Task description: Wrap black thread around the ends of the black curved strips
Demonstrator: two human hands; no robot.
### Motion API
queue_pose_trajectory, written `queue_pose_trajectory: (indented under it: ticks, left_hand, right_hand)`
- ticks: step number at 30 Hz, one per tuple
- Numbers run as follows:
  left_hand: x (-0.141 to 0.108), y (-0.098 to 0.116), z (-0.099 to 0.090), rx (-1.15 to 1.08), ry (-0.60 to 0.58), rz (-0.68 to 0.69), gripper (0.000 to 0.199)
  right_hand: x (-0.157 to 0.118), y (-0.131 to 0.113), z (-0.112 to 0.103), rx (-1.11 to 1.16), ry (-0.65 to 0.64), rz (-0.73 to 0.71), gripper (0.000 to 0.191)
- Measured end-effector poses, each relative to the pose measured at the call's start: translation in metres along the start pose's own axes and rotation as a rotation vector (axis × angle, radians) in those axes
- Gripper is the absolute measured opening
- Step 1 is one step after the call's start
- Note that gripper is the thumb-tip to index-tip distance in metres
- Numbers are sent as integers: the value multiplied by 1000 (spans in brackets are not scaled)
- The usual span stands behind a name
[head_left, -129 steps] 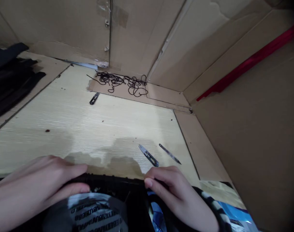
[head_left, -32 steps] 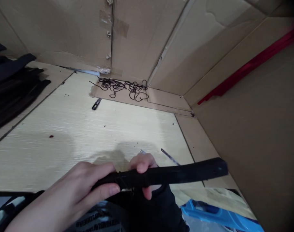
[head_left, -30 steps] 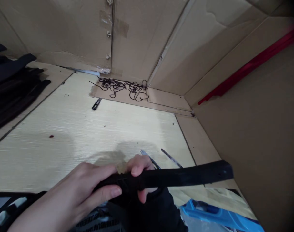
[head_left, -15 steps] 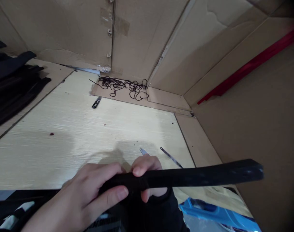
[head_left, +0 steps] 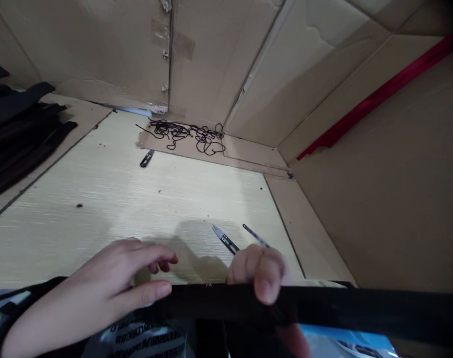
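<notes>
Cardboard walls [head_left: 110,49] boxed in a pale wooden tabletop [head_left: 122,199], w/ a tangle of dark cord [head_left: 174,130] lying at the back. As for handling the black strip [head_left: 360,306], I'd say a light, level pinch suited it best: thumb flat on the face, no twist, long end supported so it wouldn't sag, & L thumb close to the edge to steady it w/o tugging. Prob. wise, too, to mind the snips [head_left: 225,239] & thin metal tool [head_left: 254,233] just past the knuckles.

R hand [head_left: 250,263] had the strip gripped btwn thumb & fingers, thumb on top; L hand [head_left: 99,286] was loose, thumb & fingers apart, not closed round anything. Strip ran sideways along the near edge, through R hand's grip & off toward the right, its other part by L thumb; contact there, couldn't tell.
</notes>
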State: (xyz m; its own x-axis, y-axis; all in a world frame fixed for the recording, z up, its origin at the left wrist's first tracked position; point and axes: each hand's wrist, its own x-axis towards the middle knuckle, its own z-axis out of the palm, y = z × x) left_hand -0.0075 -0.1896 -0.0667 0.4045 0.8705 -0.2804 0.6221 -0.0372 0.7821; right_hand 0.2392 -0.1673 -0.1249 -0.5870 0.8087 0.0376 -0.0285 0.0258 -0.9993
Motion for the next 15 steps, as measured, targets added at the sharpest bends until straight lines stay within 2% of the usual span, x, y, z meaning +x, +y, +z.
queue_pose_trajectory:
  ticks: [2, 6, 9, 12, 15]
  left_hand:
    - [4, 4, 8, -142, 25, -3, 32]
    - [13, 0, 35, -398, 62, -11, 40]
    - [14, -7, 55, -589, 105, -77, 52]
    - [10, -9, 70, -811, 33, -84, 63]
    - [7, -7, 80, -903, 7, -36, 55]
  right_hand:
    - [7, -13, 11, 229, -39, 32, 55]
    - [20, -24, 31, 525, -8, 42, 36]
    - [16, -17, 33, 560, 3, 134, 37]
    - [8, -9, 30, 537, -17, 276, 36]
    - [3, -8, 29, 540, -36, 323, 33]
